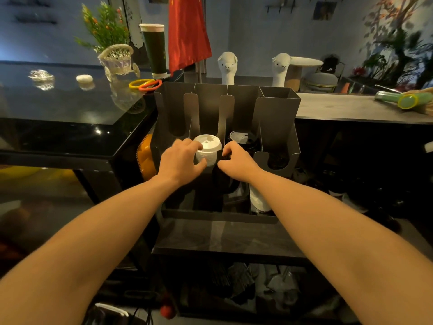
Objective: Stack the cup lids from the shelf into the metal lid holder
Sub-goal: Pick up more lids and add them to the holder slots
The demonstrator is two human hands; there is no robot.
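Lid stack (pixel 207 148): plain white, finely ribbed sides. Lid holder (pixel 276 113): dark grey metal, unpatterned. Neighbouring slot: black lids (pixel 243 139). Counter (pixel 58 106): glossy black. Flag (pixel 187 31): red, yellow marks at top. Rings (pixel 145 84): one yellow, one orange. Tall cup (pixel 154 48): dark green, white rim. Llama figures (pixel 227 66): white.

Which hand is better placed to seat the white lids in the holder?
Left, probably: the left hand grips the white lid stack in its slot; the right hand curls on the front edge of the metal lid holder.
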